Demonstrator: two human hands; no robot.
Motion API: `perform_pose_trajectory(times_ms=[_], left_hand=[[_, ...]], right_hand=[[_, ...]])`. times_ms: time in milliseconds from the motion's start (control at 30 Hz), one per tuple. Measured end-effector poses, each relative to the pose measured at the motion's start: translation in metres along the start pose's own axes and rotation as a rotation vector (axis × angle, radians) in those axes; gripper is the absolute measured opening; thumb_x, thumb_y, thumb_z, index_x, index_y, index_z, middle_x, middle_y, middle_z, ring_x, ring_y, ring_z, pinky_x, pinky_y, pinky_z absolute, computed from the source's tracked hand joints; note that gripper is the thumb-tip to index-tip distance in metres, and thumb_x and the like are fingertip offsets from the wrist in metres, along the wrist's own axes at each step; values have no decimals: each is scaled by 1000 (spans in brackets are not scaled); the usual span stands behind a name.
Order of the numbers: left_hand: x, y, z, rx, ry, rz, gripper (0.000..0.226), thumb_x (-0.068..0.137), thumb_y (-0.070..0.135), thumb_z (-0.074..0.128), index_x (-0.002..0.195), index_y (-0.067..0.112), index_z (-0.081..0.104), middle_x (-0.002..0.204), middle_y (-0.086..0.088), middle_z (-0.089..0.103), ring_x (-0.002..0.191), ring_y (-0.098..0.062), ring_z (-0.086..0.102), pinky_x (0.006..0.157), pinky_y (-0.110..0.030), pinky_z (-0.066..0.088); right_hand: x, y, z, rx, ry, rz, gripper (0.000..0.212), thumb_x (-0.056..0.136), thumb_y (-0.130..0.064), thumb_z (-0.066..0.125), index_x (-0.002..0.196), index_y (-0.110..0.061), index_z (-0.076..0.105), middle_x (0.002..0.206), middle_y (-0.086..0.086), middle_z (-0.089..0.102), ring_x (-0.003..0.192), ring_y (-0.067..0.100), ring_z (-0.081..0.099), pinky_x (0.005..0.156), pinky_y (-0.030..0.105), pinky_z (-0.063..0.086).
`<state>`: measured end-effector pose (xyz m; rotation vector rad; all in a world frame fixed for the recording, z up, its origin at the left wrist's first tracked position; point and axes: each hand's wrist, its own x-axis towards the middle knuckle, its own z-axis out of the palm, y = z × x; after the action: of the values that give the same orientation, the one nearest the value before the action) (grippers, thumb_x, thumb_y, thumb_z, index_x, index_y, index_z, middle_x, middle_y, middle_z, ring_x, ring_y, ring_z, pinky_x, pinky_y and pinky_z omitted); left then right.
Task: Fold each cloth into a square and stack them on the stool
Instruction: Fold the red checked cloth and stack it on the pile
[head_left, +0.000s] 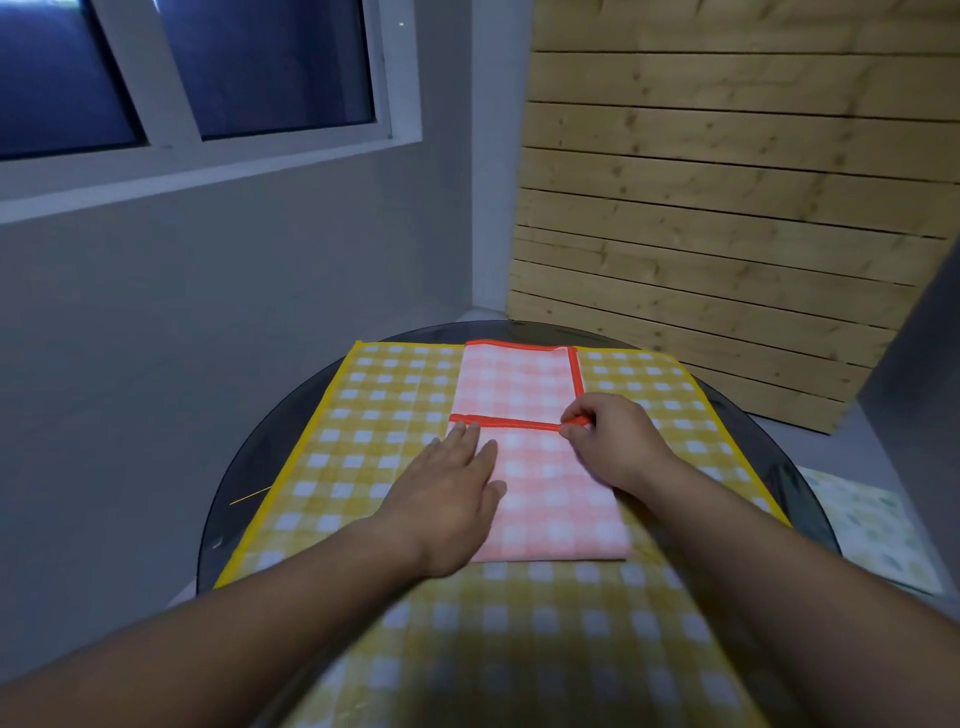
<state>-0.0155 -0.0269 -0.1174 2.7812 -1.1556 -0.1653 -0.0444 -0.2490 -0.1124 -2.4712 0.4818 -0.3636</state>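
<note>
A pink checked cloth (524, 384) with an orange-red border lies partly folded on top of a spread yellow checked cloth (379, 415). Its near part is doubled over, with the red hem running across the middle. My left hand (452, 493) lies flat on the near-left part of the pink cloth, fingers straight, tips at the hem. My right hand (608, 441) pinches the red hem at its right end between thumb and fingers. No stool is recognisable in view.
Both cloths lie on a round dark glass table (249, 467). Another pale patterned cloth (872, 530) lies low at the right, beyond the table's rim. A grey wall with a window stands to the left, a wooden slat panel (727, 208) to the right.
</note>
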Motion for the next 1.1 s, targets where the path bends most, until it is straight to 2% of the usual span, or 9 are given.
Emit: perform_pose_trajectory(times_ms=[133, 233, 333, 433, 500, 633, 733, 1000, 1100], left_hand=[[-6, 1, 3, 36, -49, -35, 66, 105, 48, 12, 160, 14, -2, 167, -5, -12, 153, -17, -17, 125, -39, -8], [-6, 4, 4, 58, -66, -50, 66, 105, 48, 9, 159, 14, -5, 167, -4, -14, 152, -17, -20, 124, -43, -10], [-6, 5, 3, 76, -73, -57, 65, 105, 47, 8, 159, 14, -6, 167, -5, -15, 152, -19, -20, 124, -45, -10], [-6, 5, 3, 76, -81, -56, 65, 105, 46, 7, 159, 13, -7, 167, -4, -15, 152, -19, -20, 124, -45, -10], [-5, 4, 3, 72, -87, -58, 65, 105, 47, 6, 159, 14, -8, 167, -3, -16, 152, -19, -21, 124, -46, -10], [-6, 5, 2, 77, -100, -71, 67, 103, 50, 5, 158, 15, -10, 166, -2, -17, 152, -17, -21, 123, -47, -10], [-7, 5, 2, 79, -103, -77, 69, 102, 52, 4, 158, 15, -11, 166, -1, -18, 151, -17, -22, 123, -48, -11], [-4, 0, 4, 13, -97, -53, 71, 102, 56, 8, 159, 17, -10, 166, -1, -19, 151, -17, -23, 122, -49, -12], [-4, -5, 3, -70, -80, -25, 70, 102, 57, 15, 160, 20, 0, 167, -2, -13, 152, -17, -20, 122, -48, -13]], right_hand=[[-3, -1, 1, -16, 0, 5, 10, 91, -25, 65, 97, -19, 70, 95, -1, 68, 93, 21, 62, 74, 28, 45], [-9, -10, -3, -77, 3, 16, 26, 93, -30, 59, 115, -17, 66, 116, 4, 66, 109, 25, 59, 88, 32, 48], [-34, -32, -2, -428, 47, -144, 45, 97, -39, 40, 137, -20, 49, 149, 9, 40, 140, 30, 31, 114, 40, 29], [-73, -47, 7, -493, -189, -316, 55, 102, -38, 22, 151, -15, 30, 164, 8, 15, 152, 26, 5, 123, 42, 7], [-89, -41, 13, -506, -340, -293, 59, 104, -40, 16, 157, -13, 11, 166, 6, 1, 153, 22, -5, 124, 41, 0], [-89, -23, 7, -575, -389, -256, 70, 101, -53, 10, 157, -14, -6, 164, 4, -16, 150, 20, -19, 123, 41, -7], [-84, -9, -2, -605, -408, -217, 76, 98, -59, 8, 156, -13, -10, 163, 3, -21, 149, 18, -23, 123, 41, -10], [-80, 8, -17, -592, -427, -234, 72, 100, -57, 9, 156, -17, -12, 163, -1, -20, 147, 8, -24, 122, 37, -12], [-79, 7, -17, -559, -448, -217, 74, 98, -61, 10, 156, -18, -10, 163, -2, -19, 147, 8, -24, 122, 38, -11]])
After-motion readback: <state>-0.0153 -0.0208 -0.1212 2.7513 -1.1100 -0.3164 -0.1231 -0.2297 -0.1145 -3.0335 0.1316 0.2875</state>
